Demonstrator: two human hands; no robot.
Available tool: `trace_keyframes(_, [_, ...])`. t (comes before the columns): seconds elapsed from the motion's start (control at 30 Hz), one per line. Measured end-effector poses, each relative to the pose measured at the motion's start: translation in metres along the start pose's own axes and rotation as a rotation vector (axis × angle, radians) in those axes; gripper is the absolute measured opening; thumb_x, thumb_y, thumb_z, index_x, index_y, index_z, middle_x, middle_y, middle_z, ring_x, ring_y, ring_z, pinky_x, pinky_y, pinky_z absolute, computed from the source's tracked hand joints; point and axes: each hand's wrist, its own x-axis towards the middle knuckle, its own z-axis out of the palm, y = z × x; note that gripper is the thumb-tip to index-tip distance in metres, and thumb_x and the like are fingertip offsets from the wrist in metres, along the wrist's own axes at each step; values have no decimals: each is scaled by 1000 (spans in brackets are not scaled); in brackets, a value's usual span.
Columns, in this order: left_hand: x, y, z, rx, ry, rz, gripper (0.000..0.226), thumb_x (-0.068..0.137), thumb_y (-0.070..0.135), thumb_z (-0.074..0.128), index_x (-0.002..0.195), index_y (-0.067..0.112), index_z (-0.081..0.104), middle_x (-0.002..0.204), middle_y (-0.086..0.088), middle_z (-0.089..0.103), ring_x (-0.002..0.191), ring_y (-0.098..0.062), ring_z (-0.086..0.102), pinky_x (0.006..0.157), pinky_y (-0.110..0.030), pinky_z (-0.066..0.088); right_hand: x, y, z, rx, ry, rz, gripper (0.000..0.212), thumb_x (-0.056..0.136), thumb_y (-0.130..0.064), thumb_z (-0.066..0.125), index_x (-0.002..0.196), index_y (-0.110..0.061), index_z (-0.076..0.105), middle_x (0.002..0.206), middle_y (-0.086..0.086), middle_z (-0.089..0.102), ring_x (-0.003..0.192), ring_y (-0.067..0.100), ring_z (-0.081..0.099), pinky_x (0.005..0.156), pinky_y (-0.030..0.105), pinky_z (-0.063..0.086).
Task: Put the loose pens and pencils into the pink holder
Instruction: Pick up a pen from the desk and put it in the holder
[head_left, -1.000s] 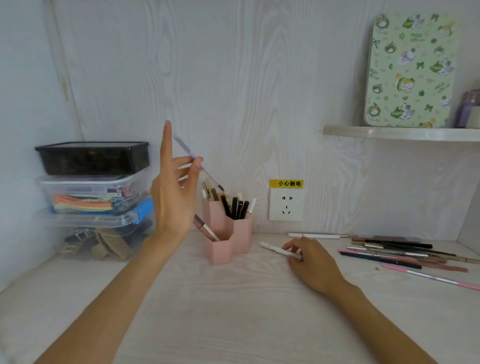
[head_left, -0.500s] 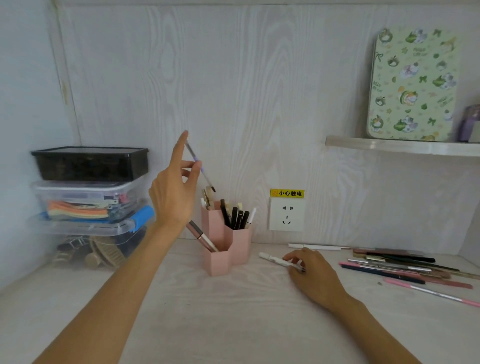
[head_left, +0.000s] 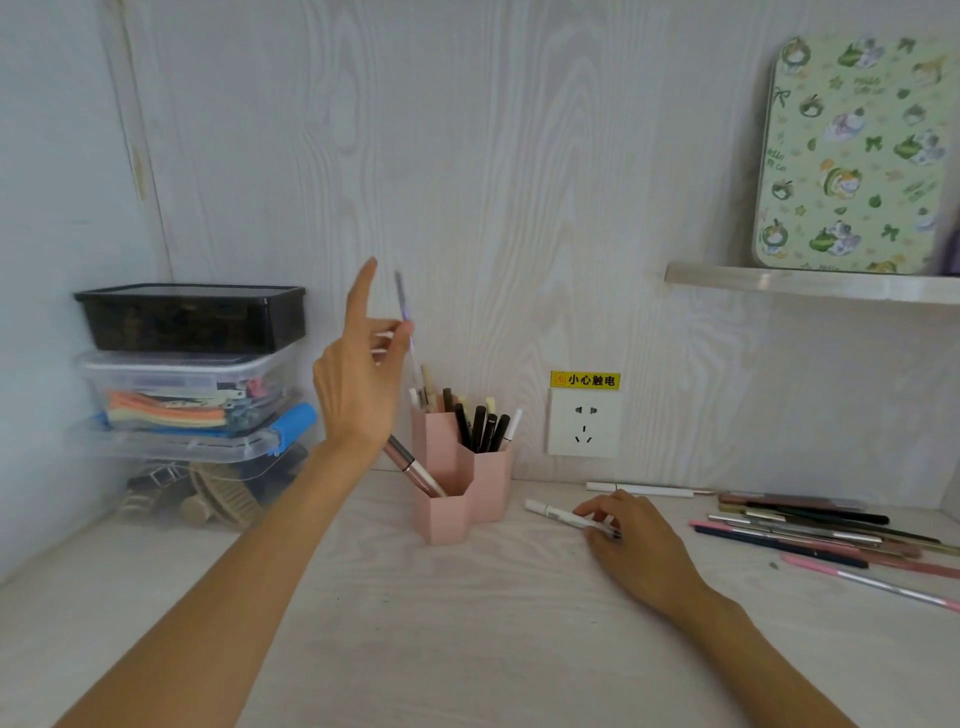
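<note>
The pink holder (head_left: 470, 478), made of joined hexagonal cups, stands at the back of the desk with several pens in it. My left hand (head_left: 358, 384) is raised just left of it, pinching a thin clear purple pen (head_left: 408, 332) almost upright, its lower tip over the rear cup. My right hand (head_left: 631, 535) rests on the desk to the holder's right, fingers closed on a white pen (head_left: 558, 514) that lies flat. A pile of loose pens and pencils (head_left: 810, 530) lies at the far right, with another white pen (head_left: 641, 488) near the wall.
Stacked plastic boxes (head_left: 192, 374) fill the left corner. A wall socket (head_left: 584, 423) with a yellow warning label sits behind the holder. A shelf (head_left: 810, 286) at the upper right carries a green patterned tin (head_left: 852, 156).
My left hand has lowered and turned the purple pen from slanted to nearly upright over the holder. My right hand has stayed on the white pen.
</note>
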Motion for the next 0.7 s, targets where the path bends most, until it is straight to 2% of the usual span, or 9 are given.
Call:
trace_keyframes(0.13, [13,4,2,-15,16,3,58,93,27,56,144,33,29,91,7,66,79,-13,67,70,-34,57,0,0,0,-3,3,3,25,87,-18,54,107,-33,61,97,-10,57,94,10,48,74,22,40])
trace_keyframes(0.2, [7,-4,8,153,-114,0,57,93,28,56,143,32,31,94,4,71,80,-15,68,72,-35,55,0,-1,0,-6,6,0,25,87,-18,54,107,-32,61,97,-10,57,94,10,48,74,22,40])
trace_keyframes(0.3, [-18,-23,17,400,-359,36,52,93,32,55,141,36,35,100,11,71,88,-17,67,74,-33,52,-1,0,1,1,3,-3,25,88,-19,54,107,-32,61,96,-10,57,93,10,48,73,21,38])
trace_keyframes(0.37, [-33,-32,22,459,-395,87,41,94,37,51,135,34,47,108,9,66,100,-16,60,73,-28,45,0,1,1,-4,5,-2,25,88,-19,54,107,-32,61,96,-9,57,93,10,48,73,21,38])
trace_keyframes(0.43, [-42,-36,25,486,-391,117,37,95,35,49,132,31,52,127,1,55,117,-19,46,84,-32,42,-1,1,1,-5,2,-3,25,88,-19,54,108,-31,61,96,-9,57,93,11,48,74,21,38])
trace_keyframes(0.5, [-47,-36,23,438,-341,94,45,95,40,46,139,28,43,142,-2,40,129,-21,35,99,-37,37,0,1,0,-5,0,0,25,88,-20,55,109,-32,61,95,-10,56,93,10,47,75,21,38])
trace_keyframes(0.57, [-61,-32,17,264,-272,-67,65,90,55,41,146,25,27,148,-2,28,134,-18,28,106,-36,32,0,2,-2,-3,12,22,23,87,-25,58,108,-31,60,94,-11,56,92,9,47,74,21,37])
trace_keyframes(0.63, [-82,-31,7,98,-231,-297,94,73,75,41,148,25,16,150,0,23,136,-17,26,107,-39,32,-1,3,-5,-13,38,73,17,84,-32,62,101,-29,62,93,-10,57,91,9,49,72,22,36])
trace_keyframes(0.7, [-102,-33,-1,86,-304,-477,117,53,85,53,146,28,12,148,2,27,133,-16,32,102,-40,38,-2,3,-9,-18,40,103,12,81,-36,65,90,-28,65,91,-9,59,90,10,52,71,23,37])
